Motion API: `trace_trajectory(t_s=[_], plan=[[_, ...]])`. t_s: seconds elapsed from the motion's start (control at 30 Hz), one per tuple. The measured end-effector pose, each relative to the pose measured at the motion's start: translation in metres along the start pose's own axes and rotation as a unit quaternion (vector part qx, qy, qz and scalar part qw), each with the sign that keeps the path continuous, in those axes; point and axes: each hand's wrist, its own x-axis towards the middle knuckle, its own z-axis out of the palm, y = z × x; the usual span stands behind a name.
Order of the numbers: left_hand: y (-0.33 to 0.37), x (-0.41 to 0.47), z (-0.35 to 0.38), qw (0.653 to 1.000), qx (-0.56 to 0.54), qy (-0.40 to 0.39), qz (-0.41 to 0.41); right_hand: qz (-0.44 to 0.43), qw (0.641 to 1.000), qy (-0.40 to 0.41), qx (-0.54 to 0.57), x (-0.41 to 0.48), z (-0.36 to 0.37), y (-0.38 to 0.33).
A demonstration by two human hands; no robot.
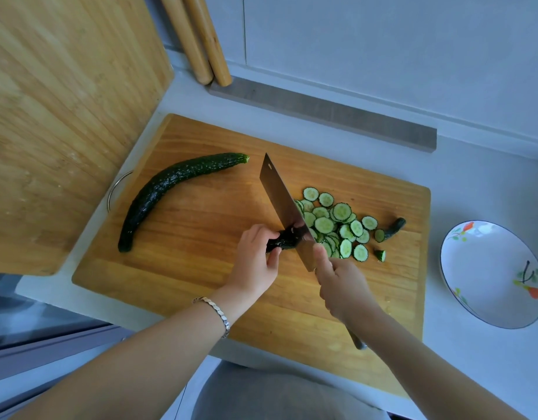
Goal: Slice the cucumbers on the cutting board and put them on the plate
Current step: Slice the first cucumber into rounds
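Two uncut pieces lie on the board (pixel 201 277): a whole cucumber (pixel 170 192) and a stub (pixel 284 241), probably firm, wet-skinned and slippery, which the left hand (pixel 255 262) pinches at its outer end while the right hand (pixel 343 286) clamps the cleaver (pixel 276 189) beside the slices (pixel 337 225).

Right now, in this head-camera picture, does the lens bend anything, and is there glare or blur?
Head view: the wide lens skews the cutting board and stretches both forearms toward the corners; light is soft and even, shadows faint; the knife shows a dull sheen, no harsh glare; the cucumber stub in the left hand looks slightly smeared; the slices and plate look sharp.
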Motion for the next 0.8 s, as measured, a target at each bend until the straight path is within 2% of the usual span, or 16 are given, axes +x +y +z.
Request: trace_trajectory(t_s=[0.17, 0.4, 0.53, 0.8], plan=[[0.001, -0.001, -0.005, 1.000, -0.008, 0.001, -0.017, 0.016, 1.000, -0.006, -0.011, 0.012, 0.010, 0.002], [0.001, -0.002, -0.015, 0.999, -0.003, 0.016, -0.052, 0.085, 0.987, -0.045, 0.129, 0.008, -0.009, 0.003], [0.006, -0.001, -0.013, 0.997, -0.008, 0.026, -0.078, 0.061, 0.989, -0.045, 0.126, -0.004, -0.017, 0.002], [0.009, 0.001, -0.013, 0.997, 0.014, 0.026, -0.076, 0.029, 0.996, -0.039, 0.075, -0.008, -0.014, -0.005]])
